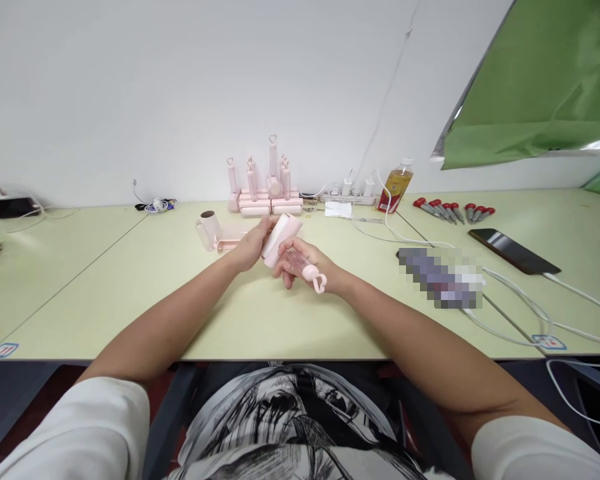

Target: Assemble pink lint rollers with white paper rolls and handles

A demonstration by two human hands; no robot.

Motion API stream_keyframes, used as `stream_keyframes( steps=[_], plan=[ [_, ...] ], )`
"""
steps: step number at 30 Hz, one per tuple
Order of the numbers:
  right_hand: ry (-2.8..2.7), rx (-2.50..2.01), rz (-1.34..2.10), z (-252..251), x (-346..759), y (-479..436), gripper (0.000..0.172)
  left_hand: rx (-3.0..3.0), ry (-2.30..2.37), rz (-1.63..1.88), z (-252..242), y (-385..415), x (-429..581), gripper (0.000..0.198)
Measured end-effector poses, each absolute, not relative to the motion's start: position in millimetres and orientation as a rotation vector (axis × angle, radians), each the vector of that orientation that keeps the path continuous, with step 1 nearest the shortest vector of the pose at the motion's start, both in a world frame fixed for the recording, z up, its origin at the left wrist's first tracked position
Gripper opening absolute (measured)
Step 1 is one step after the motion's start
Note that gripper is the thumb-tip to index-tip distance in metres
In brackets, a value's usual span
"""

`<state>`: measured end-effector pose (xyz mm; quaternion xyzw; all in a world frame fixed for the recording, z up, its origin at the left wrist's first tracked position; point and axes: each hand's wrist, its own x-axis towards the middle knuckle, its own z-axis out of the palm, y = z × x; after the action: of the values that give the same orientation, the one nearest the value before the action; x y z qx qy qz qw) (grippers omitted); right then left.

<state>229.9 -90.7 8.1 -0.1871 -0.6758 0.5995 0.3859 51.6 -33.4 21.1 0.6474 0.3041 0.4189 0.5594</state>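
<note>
While both bare forearms reach out over the pale yellow-green tabletop point(130, 293) in the head view, the left hand point(250, 248) and the right hand point(300, 265) meet just above its middle. They share a small lint roller between them. The left hand is curled around the near end of the pale pink, smooth plastic roller barrel point(281, 235). The barrel is a short cylinder that tilts up and away, and its far end is free of the fingers. The right hand is closed around the translucent pink plastic handle point(310, 270). The handle is a slim stem ending in a heart-shaped loop, which pokes out near the wrist. The fingers hide the spot where the handle meets the roller barrel, so I cannot tell whether the two are joined. Just beyond the left hand, a roll with a brown cardboard core point(209, 227) stands on the table. A cluster of matching pink lint rollers point(267, 193) is stacked and standing against the white wall behind it. To the right lie a white power strip point(347, 197) and a clear plastic bottle of yellow liquid point(396, 187). Further right are a row of red-handled screwdrivers point(453, 211) and a black smartphone point(514, 251). White cables point(520, 303) trail across that side of the table.
</note>
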Motion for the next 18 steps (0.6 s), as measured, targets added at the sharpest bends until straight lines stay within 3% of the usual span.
stream_keyframes(
  steps=[4,6,8,13,16,18],
  plan=[
    [-1.722,-0.517,1.526,18,245,-86,0.047,1.706,0.954,1.270,33,5,47,0.059],
    [-1.726,-0.563,1.508,23,251,-84,0.049,1.959,1.127,1.219,39,23,45,0.043],
    [-1.728,-0.623,1.452,24,255,-82,0.039,2.224,1.237,1.021,42,37,48,0.036],
    [-1.760,-0.983,1.182,14,258,-69,0.019,2.439,1.307,0.459,36,53,70,0.066],
    [-1.834,-1.100,0.997,6,262,-60,0.016,2.400,1.329,0.466,39,48,76,0.061],
    [-1.983,-1.053,0.752,5,265,-56,0.021,2.316,1.345,0.661,46,38,70,0.058]
  ],
)
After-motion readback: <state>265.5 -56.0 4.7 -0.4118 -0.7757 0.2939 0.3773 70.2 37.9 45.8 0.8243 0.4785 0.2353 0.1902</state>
